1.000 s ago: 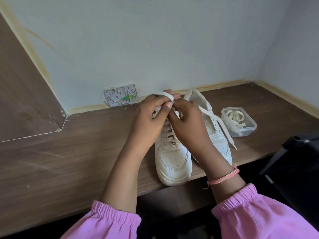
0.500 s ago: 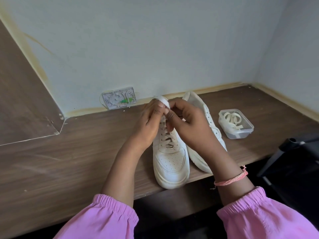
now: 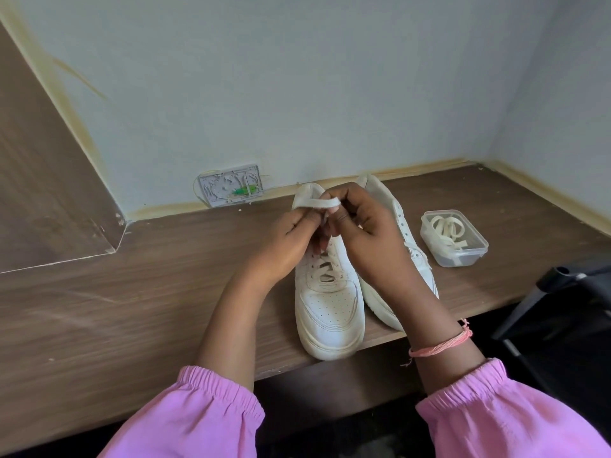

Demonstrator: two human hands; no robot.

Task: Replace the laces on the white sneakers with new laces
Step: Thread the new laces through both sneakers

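Both hands meet over the ankle end of the left sneaker point(image 3: 329, 302) on the worktop point(image 3: 132, 292). The left hand point(image 3: 287, 246) and right hand point(image 3: 367, 233) pinch one lace point(image 3: 319, 203), its flat loop running crosswise between them, directly above the top eyelets.

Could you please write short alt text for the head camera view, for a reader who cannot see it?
Both hands, left hand and right hand, pinch a flat white lace above the left sneaker on a wooden desk. A second sneaker lies beside it, with a clear tub of laces to the right.
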